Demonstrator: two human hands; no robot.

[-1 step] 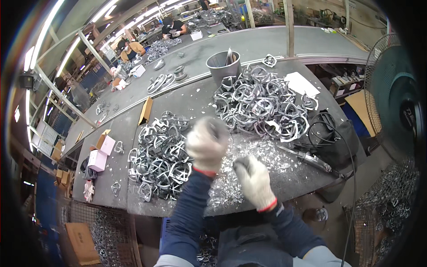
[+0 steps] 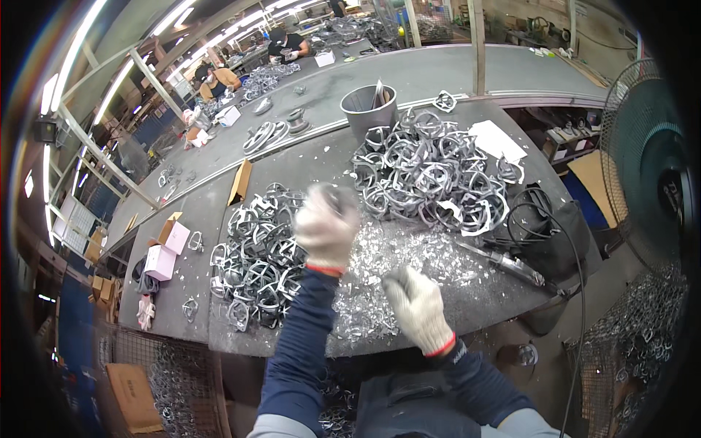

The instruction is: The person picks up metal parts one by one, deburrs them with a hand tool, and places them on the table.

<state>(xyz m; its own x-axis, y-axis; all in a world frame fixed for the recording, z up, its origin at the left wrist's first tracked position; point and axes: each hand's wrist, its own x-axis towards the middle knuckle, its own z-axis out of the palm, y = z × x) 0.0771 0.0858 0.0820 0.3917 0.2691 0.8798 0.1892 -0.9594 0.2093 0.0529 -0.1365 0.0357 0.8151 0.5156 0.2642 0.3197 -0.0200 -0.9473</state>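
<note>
The grey metal parts lie in two heaps around the patch of pale flakes: the smaller heap to its left, the larger heap just beyond it. At the patch's left edge is the gloved left hand, blurred, a dark shape at its fingers; I cannot tell whether they pinch it. Over the patch's near side, the gloved right hand has its fingers curled inward; whether they hold anything I cannot tell. Right of the patch lies a slim corded tool; farther beyond it stands a grey bin, and well off to its right, a fan
</note>
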